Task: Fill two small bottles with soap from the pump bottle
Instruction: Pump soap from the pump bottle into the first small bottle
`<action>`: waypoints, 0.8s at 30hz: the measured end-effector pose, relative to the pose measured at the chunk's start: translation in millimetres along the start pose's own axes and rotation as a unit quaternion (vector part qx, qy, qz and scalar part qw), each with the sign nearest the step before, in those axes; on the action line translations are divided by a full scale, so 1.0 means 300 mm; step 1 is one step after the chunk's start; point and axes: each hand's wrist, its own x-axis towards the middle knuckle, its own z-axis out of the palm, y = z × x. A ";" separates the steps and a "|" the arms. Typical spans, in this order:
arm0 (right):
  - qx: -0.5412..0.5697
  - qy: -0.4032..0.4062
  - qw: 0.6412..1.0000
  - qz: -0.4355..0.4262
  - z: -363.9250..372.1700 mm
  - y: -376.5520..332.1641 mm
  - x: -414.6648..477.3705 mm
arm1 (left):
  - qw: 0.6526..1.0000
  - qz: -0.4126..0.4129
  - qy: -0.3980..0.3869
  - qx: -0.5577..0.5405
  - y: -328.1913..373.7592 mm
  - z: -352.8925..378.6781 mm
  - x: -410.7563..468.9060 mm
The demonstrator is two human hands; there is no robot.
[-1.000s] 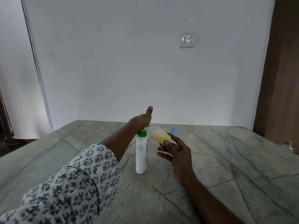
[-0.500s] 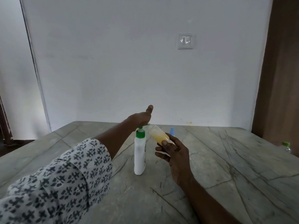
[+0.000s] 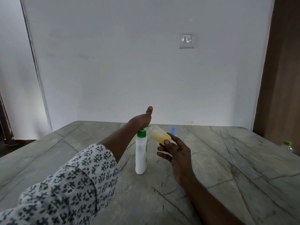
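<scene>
The left hand point(image 3: 140, 121) is pressing flat-palmed, thumb sticking up, on the green pump head of the white plastic pump bottle point(image 3: 140, 156), which is standing upright on the veined grey stone table point(image 3: 227, 159). The right hand point(image 3: 177, 153) is pinching a small clear cylindrical bottle point(image 3: 159, 135) between thumb and fingers, tilting its mouth just beside the spout, cloudy yellow soap pooling inside.
</scene>
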 end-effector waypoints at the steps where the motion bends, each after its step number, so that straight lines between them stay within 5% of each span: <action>1: 0.000 0.001 1.000 0.001 0.000 0.000 0.001 | 1.000 -0.001 -0.003 -0.005 0.000 0.001 0.001; 24: 0.006 0.000 1.000 0.005 0.006 -0.005 -0.002 | 0.999 -0.009 -0.003 -0.035 0.009 -0.013 -0.019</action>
